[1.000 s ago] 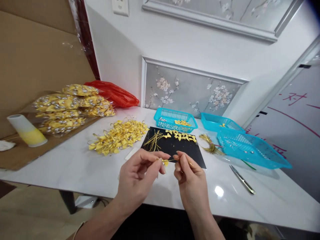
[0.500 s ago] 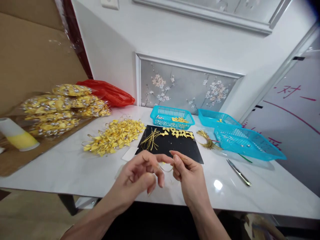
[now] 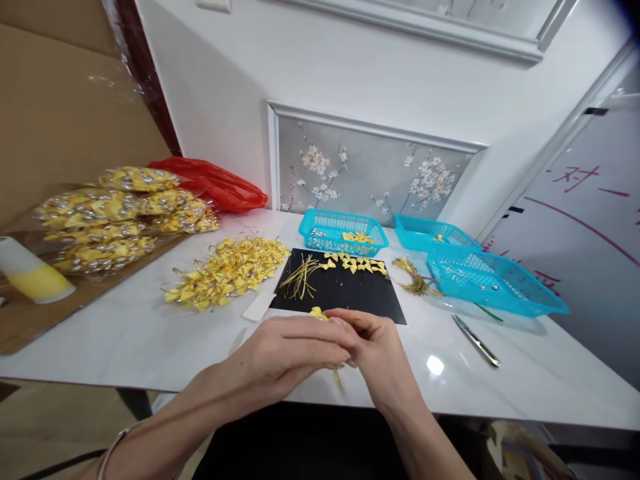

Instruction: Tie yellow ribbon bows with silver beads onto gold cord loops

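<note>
My left hand (image 3: 295,350) and my right hand (image 3: 383,357) meet over the table's front part, fingers closed and fingertips pressed together. Between them they hold a small yellow bow (image 3: 318,313), which peeks out behind my left fingers, and a thin gold cord (image 3: 339,379), whose end hangs below. The fingers hide the rest of both. Just beyond lies a black mat (image 3: 345,292) bearing a bundle of gold cords (image 3: 301,277) and rows of yellow bows (image 3: 363,265).
Left of the mat is a heap of yellow bows with beads (image 3: 227,270). Bagged bows (image 3: 120,213) and a red bag (image 3: 215,183) lie behind. Blue baskets (image 3: 345,245) stand at the back and right. A cutter knife (image 3: 476,341) and a cord bundle (image 3: 416,280) lie on the right.
My left hand has turned over and its spread fingers have closed against my right hand. The yellow bow now shows behind the left fingers, and a cord end hangs below.
</note>
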Tool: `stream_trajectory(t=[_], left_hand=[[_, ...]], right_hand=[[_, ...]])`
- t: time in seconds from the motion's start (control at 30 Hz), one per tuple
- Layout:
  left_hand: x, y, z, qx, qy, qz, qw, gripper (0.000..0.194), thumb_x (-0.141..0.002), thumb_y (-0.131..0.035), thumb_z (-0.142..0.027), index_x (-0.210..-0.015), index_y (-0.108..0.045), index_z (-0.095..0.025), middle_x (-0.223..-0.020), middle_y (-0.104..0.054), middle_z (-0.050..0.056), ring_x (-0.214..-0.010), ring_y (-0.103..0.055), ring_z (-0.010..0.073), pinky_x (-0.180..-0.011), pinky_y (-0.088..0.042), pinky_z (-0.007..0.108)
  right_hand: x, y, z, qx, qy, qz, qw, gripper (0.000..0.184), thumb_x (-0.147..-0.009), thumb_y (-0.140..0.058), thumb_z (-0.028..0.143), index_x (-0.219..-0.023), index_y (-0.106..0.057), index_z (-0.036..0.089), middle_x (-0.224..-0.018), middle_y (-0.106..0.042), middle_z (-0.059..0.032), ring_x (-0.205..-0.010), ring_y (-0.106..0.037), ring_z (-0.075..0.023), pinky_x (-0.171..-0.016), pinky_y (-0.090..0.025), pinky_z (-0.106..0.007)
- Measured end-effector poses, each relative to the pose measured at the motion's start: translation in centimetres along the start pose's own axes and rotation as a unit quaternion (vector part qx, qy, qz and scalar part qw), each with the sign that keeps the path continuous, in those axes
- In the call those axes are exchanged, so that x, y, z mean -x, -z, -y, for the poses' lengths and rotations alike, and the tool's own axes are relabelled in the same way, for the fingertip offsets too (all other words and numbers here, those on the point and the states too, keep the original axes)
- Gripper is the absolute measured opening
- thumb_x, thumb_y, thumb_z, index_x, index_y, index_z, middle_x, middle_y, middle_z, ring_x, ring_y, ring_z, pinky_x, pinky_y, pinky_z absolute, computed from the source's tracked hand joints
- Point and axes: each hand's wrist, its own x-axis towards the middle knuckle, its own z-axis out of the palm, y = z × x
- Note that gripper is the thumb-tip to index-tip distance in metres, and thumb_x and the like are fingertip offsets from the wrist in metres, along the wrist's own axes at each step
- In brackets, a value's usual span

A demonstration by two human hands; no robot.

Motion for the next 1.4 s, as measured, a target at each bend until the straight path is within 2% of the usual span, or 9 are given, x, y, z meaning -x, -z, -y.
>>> stream_trajectory(t=[0.1,0.2,0.33,0.43,0.63,0.73,0.87,1.2,1.4], left_hand=[[0.2,-0.1,-0.1,0.035,0.071,0.060,0.995,0.024,-0.085,-0.062,-0.014,-0.090,-0.081,-0.026,-0.082,-0.078,0.008,-0.074,-0.071,0.0205,-0.071,-0.054,0.028],[0.5,-1.0,0.1,0.124,0.181,0.025,0.975,0.022,-0.088,-0.061,-0.025,-0.075,-0.078,-0.020,-0.063,-0.071,0.004,-0.058,-0.063,0.0153,-0.059,-0.051,0.023],[1.1,-2.1,0.4,0.257,0.279,-0.006,0.925,0.030,-0.086,-0.065,-0.037,-0.066,-0.072,-0.015,-0.059,-0.063,0.002,-0.054,-0.056,0.0104,-0.053,-0.045,0.017],[1.6,-2.1,0.3,0.296,0.316,-0.015,0.902,0.034,-0.085,-0.067,-0.040,-0.063,-0.070,-0.014,-0.056,-0.059,0.001,-0.051,-0.053,0.0085,-0.047,-0.040,0.015],[2.1,-1.9,0.3,0.300,0.321,-0.056,0.897,0.030,-0.083,-0.067,-0.043,-0.077,-0.075,-0.015,-0.059,-0.061,0.002,-0.045,-0.052,0.0085,-0.041,-0.036,0.017],[2.3,-1.9,0.4,0.252,0.317,-0.038,0.914,0.030,-0.087,-0.061,-0.040,-0.077,-0.073,-0.015,-0.055,-0.057,0.000,-0.044,-0.048,0.0087,-0.042,-0.035,0.018],[2.5,-1.9,0.4,0.194,0.307,-0.006,0.932,0.030,-0.092,-0.051,-0.035,-0.077,-0.068,-0.016,-0.050,-0.048,-0.004,-0.046,-0.041,0.0092,-0.045,-0.032,0.019],[2.4,-1.9,0.3,0.176,0.315,0.010,0.933,0.029,-0.093,-0.048,-0.039,-0.080,-0.063,-0.018,-0.051,-0.046,-0.005,-0.050,-0.036,0.0118,-0.050,-0.030,0.023],[2.4,-1.9,0.2,0.165,0.310,0.017,0.936,0.029,-0.093,-0.047,-0.038,-0.083,-0.064,-0.016,-0.052,-0.046,-0.005,-0.051,-0.037,0.0119,-0.051,-0.030,0.024]], right_hand=[[0.1,0.1,-0.4,0.044,0.027,-0.006,0.999,0.027,-0.078,-0.069,0.039,-0.089,-0.078,0.016,-0.067,-0.066,-0.0045,-0.059,-0.054,-0.0145,-0.054,-0.046,-0.026],[0.8,0.4,-1.0,0.143,0.118,-0.024,0.982,0.028,-0.086,-0.057,0.031,-0.102,-0.075,0.017,-0.071,-0.061,-0.0041,-0.061,-0.054,-0.0152,-0.057,-0.047,-0.028],[2.0,0.9,-1.7,0.359,0.311,-0.031,0.879,0.043,-0.093,-0.038,0.014,-0.130,-0.059,0.013,-0.084,-0.059,-0.0082,-0.069,-0.056,-0.0167,-0.063,-0.051,-0.029],[2.5,1.2,-2.0,0.411,0.356,-0.017,0.839,0.045,-0.095,-0.035,0.009,-0.138,-0.049,0.014,-0.091,-0.059,-0.0094,-0.079,-0.059,-0.0175,-0.070,-0.054,-0.029],[2.4,1.7,-1.9,0.436,0.374,-0.013,0.818,0.049,-0.095,-0.037,0.007,-0.143,-0.041,0.019,-0.097,-0.059,-0.0094,-0.088,-0.061,-0.0188,-0.076,-0.055,-0.030],[2.5,1.8,-2.0,0.451,0.381,-0.003,0.807,0.051,-0.095,-0.038,0.005,-0.143,-0.040,0.018,-0.096,-0.059,-0.0090,-0.083,-0.061,-0.0179,-0.074,-0.056,-0.029],[2.9,1.8,-2.1,0.501,0.395,0.005,0.770,0.054,-0.093,-0.035,0.002,-0.145,-0.037,0.017,-0.103,-0.060,-0.0117,-0.088,-0.061,-0.0193,-0.073,-0.056,-0.030],[2.7,1.7,-1.8,0.569,0.431,0.002,0.700,0.049,-0.095,-0.035,0.002,-0.143,-0.037,0.012,-0.092,-0.060,-0.0114,-0.079,-0.059,-0.0203,-0.059,-0.052,-0.029],[2.7,1.5,-1.5,0.580,0.435,0.002,0.688,0.046,-0.094,-0.032,-0.002,-0.138,-0.040,0.008,-0.089,-0.060,-0.0105,-0.078,-0.057,-0.0195,-0.060,-0.051,-0.029]])
